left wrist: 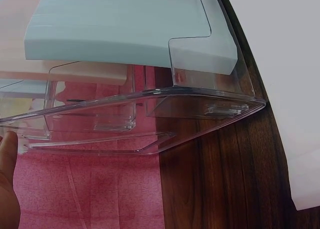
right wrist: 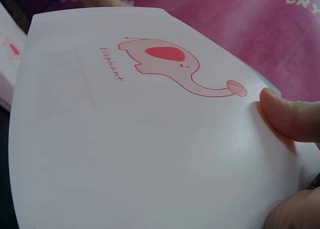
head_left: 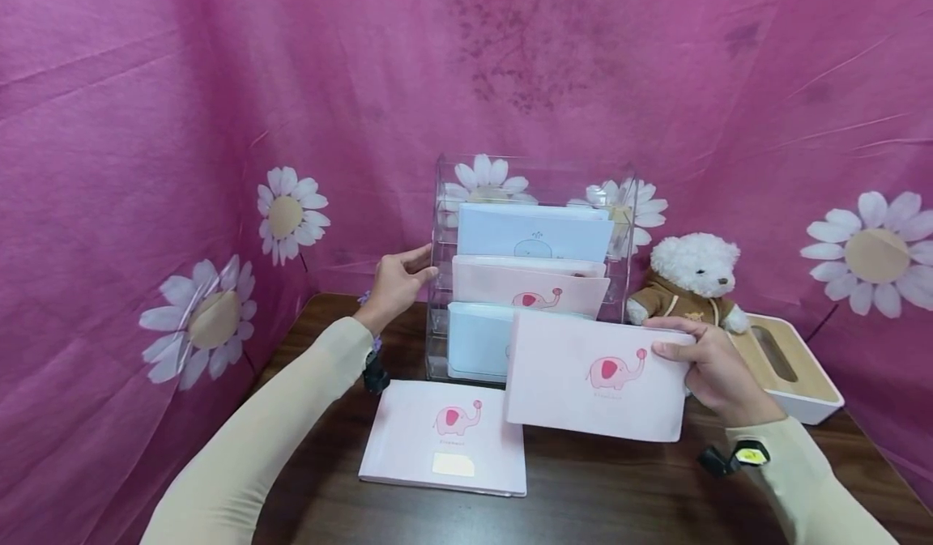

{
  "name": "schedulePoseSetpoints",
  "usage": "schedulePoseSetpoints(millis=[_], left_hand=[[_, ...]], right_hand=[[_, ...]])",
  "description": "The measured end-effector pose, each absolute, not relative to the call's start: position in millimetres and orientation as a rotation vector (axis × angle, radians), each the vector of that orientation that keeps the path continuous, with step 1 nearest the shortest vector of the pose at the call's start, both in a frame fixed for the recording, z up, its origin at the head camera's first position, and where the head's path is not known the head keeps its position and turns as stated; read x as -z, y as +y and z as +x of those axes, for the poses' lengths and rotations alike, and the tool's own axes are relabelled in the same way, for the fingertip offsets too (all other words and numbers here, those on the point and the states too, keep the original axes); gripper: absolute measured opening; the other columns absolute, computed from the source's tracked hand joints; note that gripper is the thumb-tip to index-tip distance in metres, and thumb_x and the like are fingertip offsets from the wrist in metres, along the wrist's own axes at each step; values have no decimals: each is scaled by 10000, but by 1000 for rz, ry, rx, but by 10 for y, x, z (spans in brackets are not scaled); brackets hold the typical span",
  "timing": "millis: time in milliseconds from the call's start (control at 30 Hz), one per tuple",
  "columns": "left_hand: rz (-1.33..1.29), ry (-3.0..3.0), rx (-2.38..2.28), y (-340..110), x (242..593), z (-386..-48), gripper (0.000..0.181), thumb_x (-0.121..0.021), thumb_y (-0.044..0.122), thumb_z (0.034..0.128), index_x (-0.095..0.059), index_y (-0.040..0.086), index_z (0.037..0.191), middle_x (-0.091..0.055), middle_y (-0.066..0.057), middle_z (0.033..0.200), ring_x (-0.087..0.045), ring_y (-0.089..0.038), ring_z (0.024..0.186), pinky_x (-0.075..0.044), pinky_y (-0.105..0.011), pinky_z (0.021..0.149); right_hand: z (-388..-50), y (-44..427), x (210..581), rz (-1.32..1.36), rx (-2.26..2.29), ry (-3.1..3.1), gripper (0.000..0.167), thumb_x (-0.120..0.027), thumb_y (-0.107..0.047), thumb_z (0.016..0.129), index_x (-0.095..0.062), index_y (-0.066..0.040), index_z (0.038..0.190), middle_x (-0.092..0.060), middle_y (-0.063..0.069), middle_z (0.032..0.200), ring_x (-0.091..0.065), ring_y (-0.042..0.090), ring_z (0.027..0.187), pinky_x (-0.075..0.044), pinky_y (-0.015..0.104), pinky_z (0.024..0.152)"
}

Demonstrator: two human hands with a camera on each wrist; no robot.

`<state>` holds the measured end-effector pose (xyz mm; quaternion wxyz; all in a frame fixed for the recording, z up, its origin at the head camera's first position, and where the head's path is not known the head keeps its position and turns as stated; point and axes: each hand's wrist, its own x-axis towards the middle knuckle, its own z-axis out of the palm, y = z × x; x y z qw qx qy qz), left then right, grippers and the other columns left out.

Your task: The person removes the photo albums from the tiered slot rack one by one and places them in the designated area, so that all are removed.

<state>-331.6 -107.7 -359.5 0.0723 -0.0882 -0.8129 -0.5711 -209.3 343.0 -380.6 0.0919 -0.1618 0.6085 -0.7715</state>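
My right hand (head_left: 717,371) pinches a pale pink notebook (head_left: 561,383) by its right edge, thumb on the front cover. The cover bears a pink elephant and fills most of the right wrist view. It hangs tilted in front of a clear acrylic rack (head_left: 437,351), overlapping its lower right. With my left hand (head_left: 397,286) I hold the rack's left side; some fingers are hidden behind it. Standing in its tiers are a blue whale notebook (head_left: 535,233), a pink elephant notebook (head_left: 528,282) and a light blue notebook (head_left: 474,338), partly covered.
Another pink elephant notebook (head_left: 445,440) lies flat on the dark wooden table (head_left: 321,480) before the rack. To the right sit a white teddy bear (head_left: 692,270) in a brown hoodie and a white box (head_left: 802,399) with a slotted wooden lid. A pink flowered cloth (head_left: 364,83) hangs behind.
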Motion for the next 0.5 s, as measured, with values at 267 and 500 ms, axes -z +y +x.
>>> schedulePoseSetpoints(millis=[267,500], left_hand=[[-262,-2443,1717,-1091,3596,-3320,512,-734,137,938,-592,176,1428,-664,-103,1372,-644,-182,1268,-558,-161,806],[-267,-2441,1726,-1088,3608,-3332,514,-728,123,940,-586,163,1432,-658,-106,1380,-639,-182,1273,-536,-149,757]], right_hand=[[-2076,3443,3993,-469,2231,1732,504,-416,161,979,-759,-156,1165,-795,34,1043,-771,184,918,-642,370,752],[-2053,3502,4126,-357,2198,1711,473,-442,125,991,-771,-176,1147,-791,10,1059,-770,196,923,-640,390,768]])
